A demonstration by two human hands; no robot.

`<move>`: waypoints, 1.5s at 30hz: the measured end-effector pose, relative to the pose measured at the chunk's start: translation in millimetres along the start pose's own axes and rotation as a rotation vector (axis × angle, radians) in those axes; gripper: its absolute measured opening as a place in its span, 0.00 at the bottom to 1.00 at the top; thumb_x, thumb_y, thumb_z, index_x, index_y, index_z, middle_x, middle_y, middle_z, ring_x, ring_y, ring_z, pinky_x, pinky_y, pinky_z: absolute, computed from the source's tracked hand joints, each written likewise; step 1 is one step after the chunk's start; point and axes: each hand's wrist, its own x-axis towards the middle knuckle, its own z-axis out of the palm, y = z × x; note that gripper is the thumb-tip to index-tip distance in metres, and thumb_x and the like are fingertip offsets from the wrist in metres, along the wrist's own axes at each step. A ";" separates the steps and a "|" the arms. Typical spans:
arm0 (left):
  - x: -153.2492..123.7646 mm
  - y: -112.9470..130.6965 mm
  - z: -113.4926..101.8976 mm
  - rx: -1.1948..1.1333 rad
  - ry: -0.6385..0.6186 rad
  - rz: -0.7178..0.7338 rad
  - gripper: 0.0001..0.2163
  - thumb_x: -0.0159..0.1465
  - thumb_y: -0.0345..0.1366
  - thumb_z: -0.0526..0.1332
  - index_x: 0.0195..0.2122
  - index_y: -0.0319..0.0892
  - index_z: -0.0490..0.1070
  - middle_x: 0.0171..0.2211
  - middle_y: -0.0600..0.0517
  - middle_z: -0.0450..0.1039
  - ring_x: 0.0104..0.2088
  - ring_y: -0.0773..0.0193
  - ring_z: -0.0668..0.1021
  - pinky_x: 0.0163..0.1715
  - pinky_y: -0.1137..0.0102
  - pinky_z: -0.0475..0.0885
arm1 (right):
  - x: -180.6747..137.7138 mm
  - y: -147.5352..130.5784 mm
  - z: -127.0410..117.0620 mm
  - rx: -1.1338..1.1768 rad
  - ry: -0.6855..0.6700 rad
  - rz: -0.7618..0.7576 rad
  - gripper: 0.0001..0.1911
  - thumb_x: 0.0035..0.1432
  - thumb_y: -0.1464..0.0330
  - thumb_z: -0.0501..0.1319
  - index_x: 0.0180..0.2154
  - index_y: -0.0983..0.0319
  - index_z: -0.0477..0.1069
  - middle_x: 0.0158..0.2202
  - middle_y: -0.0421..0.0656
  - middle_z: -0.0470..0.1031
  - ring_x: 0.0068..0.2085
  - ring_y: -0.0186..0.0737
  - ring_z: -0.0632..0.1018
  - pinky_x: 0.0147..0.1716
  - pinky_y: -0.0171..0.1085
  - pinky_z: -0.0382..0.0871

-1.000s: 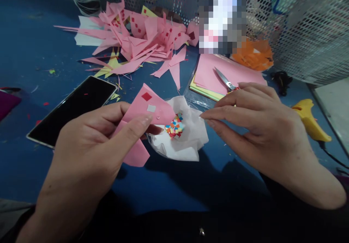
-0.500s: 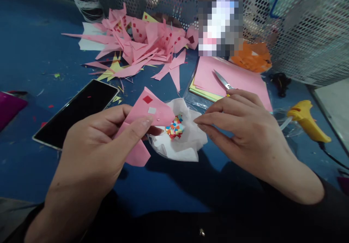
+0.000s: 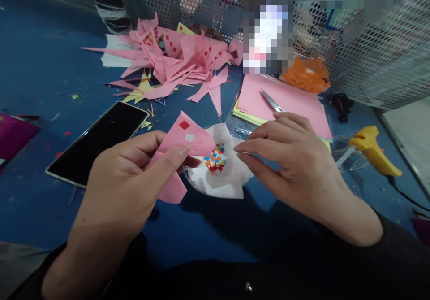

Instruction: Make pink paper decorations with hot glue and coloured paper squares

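My left hand [image 3: 134,174] pinches a folded piece of pink paper [image 3: 174,134] between thumb and fingers. A red diamond and a whitish square sit on its face, with a small clear dot beside them. Just right of it, small multicoloured paper squares [image 3: 215,158] lie heaped on crumpled white tissue [image 3: 231,181]. Over the tissue's right side is my right hand [image 3: 295,161], thumb and forefinger tips together; anything between them is too small to make out. Behind that hand, scissors [image 3: 270,100] show their blades above pink sheets; their handles are hidden.
A dark phone [image 3: 101,143] lies left, with pink paper scraps [image 3: 181,62] heaped beyond. Stacked coloured sheets [image 3: 295,98] and an orange paper bundle [image 3: 307,76] are behind my right hand. A yellow glue gun [image 3: 376,150] lies right. A perforated metal basket [image 3: 363,58] lines the back.
The view has shifted slightly. My right hand has moved a little left, its fingertips still together over the tissue. My left hand keeps its hold on the pink paper.
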 end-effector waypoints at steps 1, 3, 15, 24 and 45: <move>0.9 -0.3 0.1 -0.002 -0.005 0.004 0.07 0.62 0.43 0.66 0.29 0.52 0.82 0.26 0.59 0.81 0.27 0.68 0.79 0.25 0.75 0.68 | 1.6 -0.2 0.3 0.001 0.007 -0.001 0.11 0.67 0.68 0.58 0.36 0.59 0.79 0.33 0.43 0.79 0.36 0.41 0.76 0.46 0.45 0.64; 2.5 -0.5 0.5 -0.015 -0.023 -0.002 0.07 0.62 0.43 0.66 0.29 0.52 0.82 0.26 0.59 0.81 0.26 0.68 0.78 0.24 0.75 0.68 | 5.8 -0.1 2.5 -0.003 0.015 0.000 0.11 0.67 0.68 0.59 0.36 0.59 0.80 0.33 0.43 0.79 0.36 0.41 0.76 0.45 0.45 0.63; 6.7 -8.3 -5.9 -0.031 -0.102 0.001 0.07 0.63 0.43 0.65 0.31 0.53 0.82 0.25 0.59 0.81 0.25 0.68 0.78 0.22 0.76 0.67 | 34.3 3.7 32.7 -0.212 -0.249 0.018 0.10 0.61 0.74 0.60 0.34 0.59 0.80 0.30 0.43 0.72 0.32 0.40 0.65 0.35 0.43 0.47; 9.5 -15.8 -6.1 -0.058 -0.122 -0.002 0.07 0.63 0.44 0.64 0.34 0.52 0.81 0.26 0.58 0.82 0.27 0.65 0.80 0.24 0.75 0.68 | 34.7 4.2 40.5 -0.220 -0.268 0.013 0.08 0.61 0.72 0.62 0.32 0.59 0.78 0.31 0.43 0.70 0.31 0.39 0.63 0.34 0.43 0.45; 4.5 -5.4 -6.0 -0.018 -0.101 0.007 0.07 0.64 0.41 0.65 0.32 0.51 0.82 0.27 0.60 0.82 0.27 0.69 0.78 0.24 0.77 0.68 | 38.1 3.8 37.3 -0.201 -0.264 -0.050 0.09 0.61 0.75 0.59 0.29 0.62 0.76 0.32 0.43 0.72 0.31 0.38 0.65 0.34 0.42 0.46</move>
